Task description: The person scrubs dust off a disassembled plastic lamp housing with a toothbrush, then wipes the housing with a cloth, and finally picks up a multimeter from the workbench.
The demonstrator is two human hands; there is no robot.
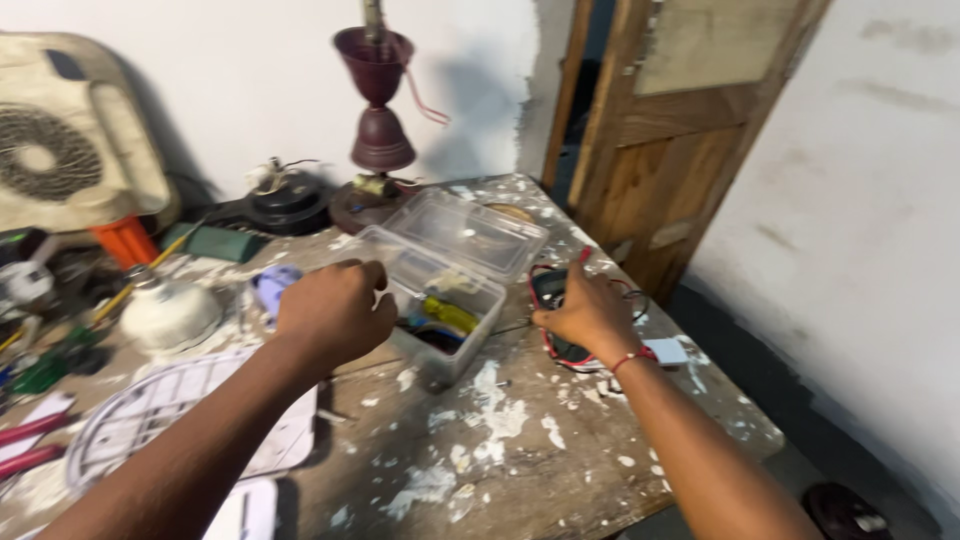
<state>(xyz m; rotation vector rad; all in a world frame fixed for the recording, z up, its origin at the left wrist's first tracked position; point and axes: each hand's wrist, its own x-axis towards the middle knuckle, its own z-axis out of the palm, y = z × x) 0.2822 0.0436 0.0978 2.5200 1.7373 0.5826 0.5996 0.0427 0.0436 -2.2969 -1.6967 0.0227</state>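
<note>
Paint-spattered table (520,450): clear box (440,290) between curled left hand (335,310) and right hand (590,315) gripping multimeter (553,290).

Dim, soft, perhaps slightly motion-blurred.

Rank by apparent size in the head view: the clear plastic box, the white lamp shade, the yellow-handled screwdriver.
1. Clear plastic box, lid open, by the left hand.
2. White lamp shade, though it sits about as near the camera, so fairly sure.
3. Yellow-handled screwdriver, inside the box, partly hidden.
</note>
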